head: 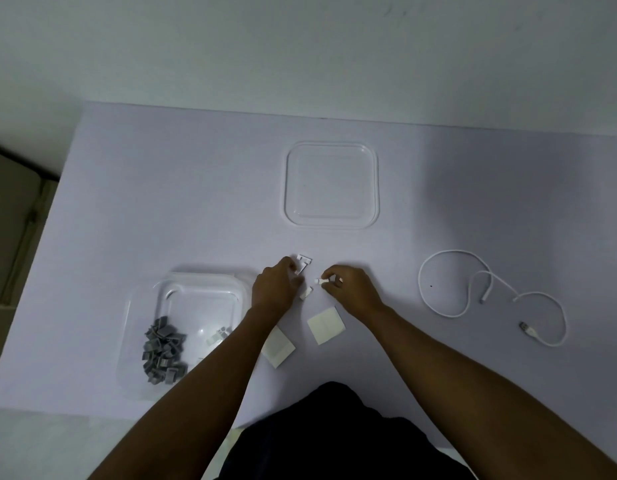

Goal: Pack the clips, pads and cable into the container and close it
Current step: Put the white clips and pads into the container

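View: head camera, looking down on the table (161,202)
Table: smooth, pale lavender-white top that fills the middle of the frame
Container (141,317): clear plastic, square with rounded corners, open, at lower left
In the container: a heap of small grey clips (163,351), blocky and angular, along its left and near side; a few small pale pieces (217,336) lie nearer its right wall, too small to tell what they are
Lid (331,185): clear plastic, square with rounded corners and a raised rim, lying flat at upper centre, well apart from the container
White clips (304,262): small angular white pieces, loose on the table at centre, between and just above the two hands
Left hand (272,289): fingers curled, their tips pinching one of the white clips
Right hand (348,289): fingers curled inward, thumb and forefinger pinching another small white clip
Pads (326,325): two flat, matte white squares below the hands; the left one is partly under the left forearm
Cable (490,296): thin white cord in loose loops at right, with a plug (527,329) at its lower end
Clothing (334,427): dark fabric at bottom centre
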